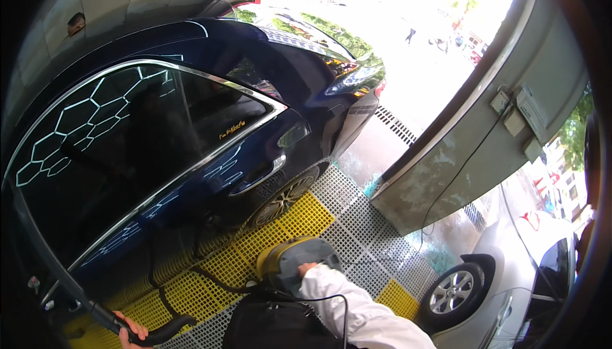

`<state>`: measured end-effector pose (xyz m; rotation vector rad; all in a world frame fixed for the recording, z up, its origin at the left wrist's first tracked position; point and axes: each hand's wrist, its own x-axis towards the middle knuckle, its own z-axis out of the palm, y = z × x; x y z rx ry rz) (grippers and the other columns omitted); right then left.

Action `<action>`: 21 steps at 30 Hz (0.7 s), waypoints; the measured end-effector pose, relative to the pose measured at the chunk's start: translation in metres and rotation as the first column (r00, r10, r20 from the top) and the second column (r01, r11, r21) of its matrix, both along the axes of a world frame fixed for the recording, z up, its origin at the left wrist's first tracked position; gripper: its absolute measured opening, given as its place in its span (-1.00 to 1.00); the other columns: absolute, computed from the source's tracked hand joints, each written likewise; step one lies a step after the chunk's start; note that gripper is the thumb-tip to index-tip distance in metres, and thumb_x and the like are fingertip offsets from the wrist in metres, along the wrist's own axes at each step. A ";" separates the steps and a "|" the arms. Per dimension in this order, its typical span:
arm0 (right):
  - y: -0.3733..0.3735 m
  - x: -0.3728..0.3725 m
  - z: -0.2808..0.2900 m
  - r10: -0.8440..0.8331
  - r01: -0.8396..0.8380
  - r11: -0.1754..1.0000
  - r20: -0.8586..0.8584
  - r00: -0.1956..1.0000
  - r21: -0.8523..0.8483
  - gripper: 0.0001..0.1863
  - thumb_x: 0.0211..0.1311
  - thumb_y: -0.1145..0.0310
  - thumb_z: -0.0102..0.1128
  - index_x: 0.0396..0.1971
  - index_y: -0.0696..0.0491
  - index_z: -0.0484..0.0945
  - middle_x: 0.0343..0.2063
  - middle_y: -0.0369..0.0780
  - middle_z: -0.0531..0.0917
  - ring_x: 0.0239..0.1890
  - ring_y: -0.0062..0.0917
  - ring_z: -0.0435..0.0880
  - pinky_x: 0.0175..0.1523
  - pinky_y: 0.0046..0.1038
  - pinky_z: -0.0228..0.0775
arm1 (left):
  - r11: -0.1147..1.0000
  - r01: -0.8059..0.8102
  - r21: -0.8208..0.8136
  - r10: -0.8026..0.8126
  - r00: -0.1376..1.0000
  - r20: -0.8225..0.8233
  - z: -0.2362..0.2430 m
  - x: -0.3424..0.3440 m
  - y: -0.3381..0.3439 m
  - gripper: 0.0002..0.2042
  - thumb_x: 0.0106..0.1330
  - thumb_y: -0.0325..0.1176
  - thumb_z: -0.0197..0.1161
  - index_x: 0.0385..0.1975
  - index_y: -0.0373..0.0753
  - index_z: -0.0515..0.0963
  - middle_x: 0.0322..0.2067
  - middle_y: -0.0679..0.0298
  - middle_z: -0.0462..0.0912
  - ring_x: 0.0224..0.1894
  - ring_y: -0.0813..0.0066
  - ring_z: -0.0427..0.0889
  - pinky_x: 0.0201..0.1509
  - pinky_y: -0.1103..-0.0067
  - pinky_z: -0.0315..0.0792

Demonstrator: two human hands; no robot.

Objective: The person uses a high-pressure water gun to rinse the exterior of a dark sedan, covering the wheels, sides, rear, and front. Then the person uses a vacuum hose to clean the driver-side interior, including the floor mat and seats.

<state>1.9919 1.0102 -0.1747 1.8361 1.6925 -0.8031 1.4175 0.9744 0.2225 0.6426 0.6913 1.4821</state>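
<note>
At the lower left my left hand [132, 331] is closed around a black vacuum wand [58, 271], whose tube rises along the side of a dark blue car [217, 151]. A curved black hose end [171, 331] sticks out beside that hand. My right hand [307, 267], in a white sleeve, grips the top of a grey and yellow vacuum cleaner [280, 265]; its fingers are partly hidden. The cleaner is low over the floor grating beside the car's rear wheel [290, 199]. From it a black hose [220, 284] runs left, low along the car.
Yellow and grey grating [357, 221] covers the floor. To the right stand a concrete pillar [440, 170] with a hanging cable and a silver car [510, 279]. A drain grate [394, 124] crosses the bright entrance. A black cord [344, 304] loops over my right sleeve.
</note>
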 end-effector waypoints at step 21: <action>0.126 0.478 0.021 -0.048 0.042 0.998 0.156 0.987 0.045 -0.50 -0.03 0.11 0.37 -0.09 0.06 0.62 -0.14 -0.02 0.69 -0.02 -0.11 0.65 0.12 -0.21 0.48 | 0.984 -0.176 -0.026 0.170 0.972 -0.161 -0.037 0.384 0.084 -0.54 0.02 -0.42 0.34 -0.03 -0.27 0.42 -0.32 0.18 0.58 -0.25 0.28 0.60 -0.06 0.28 0.49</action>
